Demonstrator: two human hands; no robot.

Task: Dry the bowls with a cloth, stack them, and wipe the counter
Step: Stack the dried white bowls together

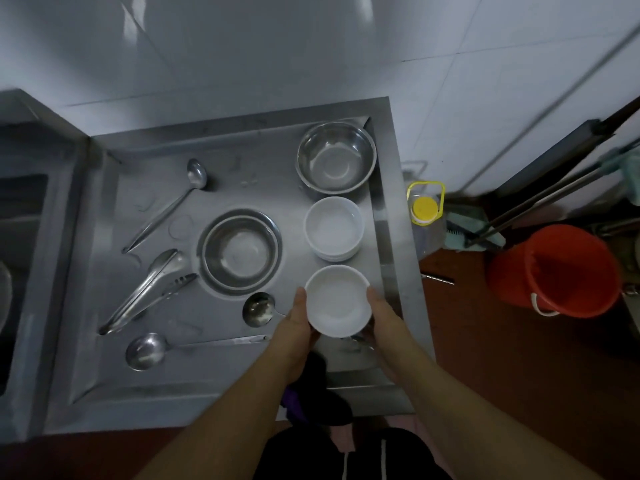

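A: Two hands are gripping one white bowl (pixel 337 301); the left hand (pixel 298 327) is curling round its left rim and the right hand (pixel 384 322) round its right rim. The bowl is being held upright over the near right part of the steel tabletop (pixel 225 372).

B: Where is the cloth sitting?

A: Dark fabric (pixel 313 389) is showing under the left forearm at the near edge; whether it is the cloth cannot be told.

B: What is lying beyond the held bowl?

A: A stack of white bowls (pixel 334 228) is standing just behind it, and a steel bowl (pixel 336 157) is sitting at the far right corner. Another steel bowl (pixel 240 251) is resting mid-tabletop. Tongs (pixel 149 291) and ladles are lying to the left.
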